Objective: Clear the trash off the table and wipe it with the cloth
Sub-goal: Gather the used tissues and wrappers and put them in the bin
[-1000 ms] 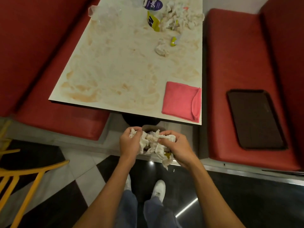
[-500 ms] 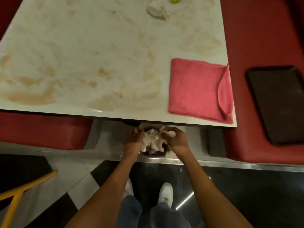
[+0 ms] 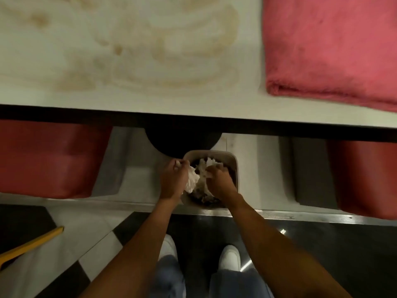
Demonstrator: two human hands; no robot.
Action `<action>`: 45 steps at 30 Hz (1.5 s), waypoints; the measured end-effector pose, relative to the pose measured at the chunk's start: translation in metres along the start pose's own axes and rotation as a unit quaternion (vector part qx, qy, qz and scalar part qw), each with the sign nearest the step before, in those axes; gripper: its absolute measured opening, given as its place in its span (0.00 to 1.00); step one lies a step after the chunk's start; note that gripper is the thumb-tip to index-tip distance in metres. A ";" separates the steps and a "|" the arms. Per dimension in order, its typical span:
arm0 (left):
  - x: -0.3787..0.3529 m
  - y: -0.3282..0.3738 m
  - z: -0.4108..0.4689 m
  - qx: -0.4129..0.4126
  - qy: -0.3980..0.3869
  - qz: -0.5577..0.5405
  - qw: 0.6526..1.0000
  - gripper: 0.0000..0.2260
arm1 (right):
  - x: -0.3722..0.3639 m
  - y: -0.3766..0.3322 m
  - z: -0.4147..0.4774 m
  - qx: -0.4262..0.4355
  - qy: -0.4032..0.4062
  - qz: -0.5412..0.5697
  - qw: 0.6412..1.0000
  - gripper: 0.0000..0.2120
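**Napkins over the bin, cloth up and to the right**

The table (image 3: 129,97) was seen across the whole top of the view. Its pale top was marked with brown smears, and its dark near edge ran from side to side just beyond the hands. The cloth (image 3: 330,50), pink and folded, was laid on the right part of the table, its near fold roughly in line with the table edge; its far side was cut off by the frame. Red benches (image 3: 49,160) were placed on either side below the table, with a gap of floor left between them. In that gap, close to the table edge, the bin (image 3: 234,162) was set directly beneath the hands. The left hand (image 3: 173,179) and the right hand (image 3: 220,183) were held close together over the bin's mouth. Their fingers were curled round a wad of crumpled napkins (image 3: 200,175), which was held at or just inside the rim. Only a downward release was judged to be needed. The cloth was judged nearer the right hand, but the table edge would first have to be cleared by lifting up and back.
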State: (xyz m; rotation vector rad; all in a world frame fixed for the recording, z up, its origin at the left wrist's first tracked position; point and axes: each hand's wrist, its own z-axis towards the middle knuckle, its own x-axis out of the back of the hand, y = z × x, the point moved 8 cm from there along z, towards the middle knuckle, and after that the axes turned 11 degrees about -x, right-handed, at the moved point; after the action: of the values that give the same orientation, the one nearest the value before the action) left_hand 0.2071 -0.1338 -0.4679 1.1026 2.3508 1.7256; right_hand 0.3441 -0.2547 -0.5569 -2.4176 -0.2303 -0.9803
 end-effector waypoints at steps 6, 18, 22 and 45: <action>-0.001 -0.021 0.005 -0.001 -0.010 0.018 1.000 0.12 | -0.052 -0.001 0.009 0.067 -0.054 -0.115 0.990 0.24; -0.040 -0.008 0.019 -0.040 -0.029 0.034 0.998 0.09 | 0.048 -0.001 -0.034 0.017 -0.044 0.055 0.997 0.35; -0.080 -0.026 0.022 -0.066 -0.117 0.125 0.983 0.25 | 0.074 0.013 -0.046 0.002 -0.020 0.091 0.996 0.31; -0.005 0.064 -0.068 -0.035 -0.219 0.220 0.950 0.19 | 0.126 -0.034 -0.160 -0.069 -0.083 0.118 0.987 0.21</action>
State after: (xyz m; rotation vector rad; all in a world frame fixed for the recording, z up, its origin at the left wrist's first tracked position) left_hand 0.2168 -0.1838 -0.3895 1.8763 1.8592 1.4389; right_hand 0.3275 -0.3142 -0.3600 -2.5821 0.0679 -0.7113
